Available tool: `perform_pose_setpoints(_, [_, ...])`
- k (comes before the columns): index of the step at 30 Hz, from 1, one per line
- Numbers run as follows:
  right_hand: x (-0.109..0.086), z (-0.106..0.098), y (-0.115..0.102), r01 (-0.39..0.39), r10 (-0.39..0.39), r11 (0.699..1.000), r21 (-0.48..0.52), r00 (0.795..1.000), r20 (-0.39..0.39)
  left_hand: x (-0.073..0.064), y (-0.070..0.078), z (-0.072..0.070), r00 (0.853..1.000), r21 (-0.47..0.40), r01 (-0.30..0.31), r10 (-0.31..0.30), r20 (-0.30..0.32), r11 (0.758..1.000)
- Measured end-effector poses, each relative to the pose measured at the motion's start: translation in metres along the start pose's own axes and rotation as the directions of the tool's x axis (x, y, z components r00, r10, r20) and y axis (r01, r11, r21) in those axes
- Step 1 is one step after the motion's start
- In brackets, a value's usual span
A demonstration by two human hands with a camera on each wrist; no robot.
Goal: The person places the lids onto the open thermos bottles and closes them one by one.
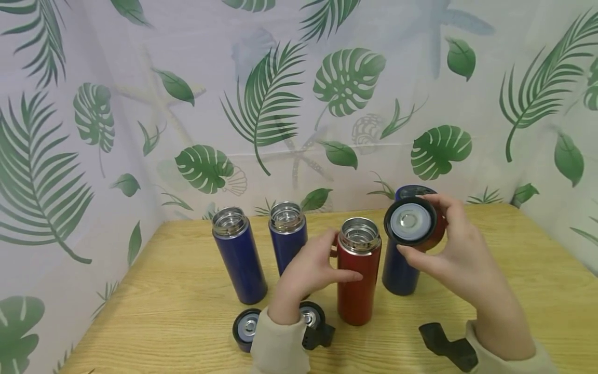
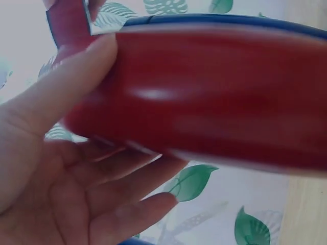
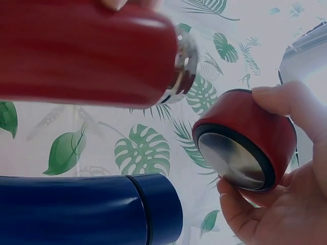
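A red bottle (image 1: pixel 357 285) stands upright with its steel mouth uncovered. My left hand (image 1: pixel 315 265) grips its upper part, thumb across the near side; in the left wrist view the fingers curve along the far side of the bottle (image 2: pixel 204 102). To the right and a little higher, my right hand (image 1: pixel 460 249) pinches a red bottle lid (image 1: pixel 436 234) by its edge. The lid's pale inner face and black rim are turned toward the head camera. In the right wrist view the lid (image 3: pixel 245 132) is apart from the bottle's steel neck (image 3: pixel 181 71).
Two uncapped blue bottles (image 1: pixel 240 265) stand at the left, the second (image 1: pixel 285 236) partly behind my left hand. A capped blue bottle (image 1: pixel 399 270) is behind the red lid. Two lids, one dark blue (image 1: pixel 246 328), the other (image 1: pixel 310 314) by my left wrist, lie on the wooden table (image 1: pixel 163 311).
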State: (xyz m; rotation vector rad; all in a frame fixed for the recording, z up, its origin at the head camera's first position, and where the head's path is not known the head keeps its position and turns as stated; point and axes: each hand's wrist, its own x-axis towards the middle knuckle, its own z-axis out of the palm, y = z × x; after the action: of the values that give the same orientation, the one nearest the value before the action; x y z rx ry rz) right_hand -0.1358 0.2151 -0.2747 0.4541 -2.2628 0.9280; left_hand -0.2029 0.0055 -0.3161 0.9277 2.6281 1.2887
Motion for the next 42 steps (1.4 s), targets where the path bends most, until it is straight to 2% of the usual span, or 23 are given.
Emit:
perform_pose_setpoints(3, [0.000,0.001,0.000,0.007,-0.007,1.000,0.004,1.000,-0.005,-0.002,0.000,-0.003,0.998,0.015,-0.042,0.041,0.048,0.999])
perform_pose_setpoints(6, [0.000,0.001,0.001,0.018,-0.018,1.000,-0.001,1.000,-0.009,-0.004,-0.001,-0.006,0.995,0.015,-0.058,0.056,0.086,0.998])
perform_pose_setpoints(10, [0.001,0.002,0.000,0.013,-0.012,1.000,0.009,1.000,-0.003,-0.005,-0.003,-0.009,0.990,-0.007,-0.079,0.080,0.112,0.997])
perform_pose_setpoints(14, [0.003,0.003,0.000,0.017,-0.017,1.000,0.027,1.000,0.012,-0.005,-0.004,-0.010,0.994,-0.080,-0.072,0.078,0.075,0.994])
perform_pose_setpoints(19, [0.005,0.006,0.001,0.049,-0.051,0.997,0.060,0.998,0.031,-0.003,-0.004,-0.008,0.997,-0.201,-0.065,0.070,0.017,0.977])
perform_pose_setpoints(23, [0.005,0.009,0.001,0.029,-0.034,0.995,0.094,0.998,0.052,-0.002,-0.005,-0.005,0.998,-0.239,-0.062,0.063,-0.005,0.969])
perform_pose_setpoints(28, [0.005,0.011,-0.001,0.004,-0.013,0.989,0.151,0.998,0.060,-0.001,-0.004,-0.005,0.997,-0.249,-0.076,0.079,0.001,0.965])
perform_pose_setpoints(31, [0.006,0.013,-0.002,0.050,-0.054,0.990,0.129,0.998,0.032,-0.001,-0.002,-0.005,0.996,-0.242,-0.088,0.092,0.006,0.966])
perform_pose_setpoints(36, [0.008,0.018,-0.005,0.129,-0.130,0.989,0.068,0.991,0.014,-0.001,-0.004,-0.007,0.997,-0.237,-0.077,0.081,0.008,0.968])
perform_pose_setpoints(42, [0.010,0.025,-0.008,0.130,-0.131,0.989,0.065,0.991,0.014,0.000,-0.003,-0.007,0.997,-0.262,-0.056,0.067,0.034,0.963])
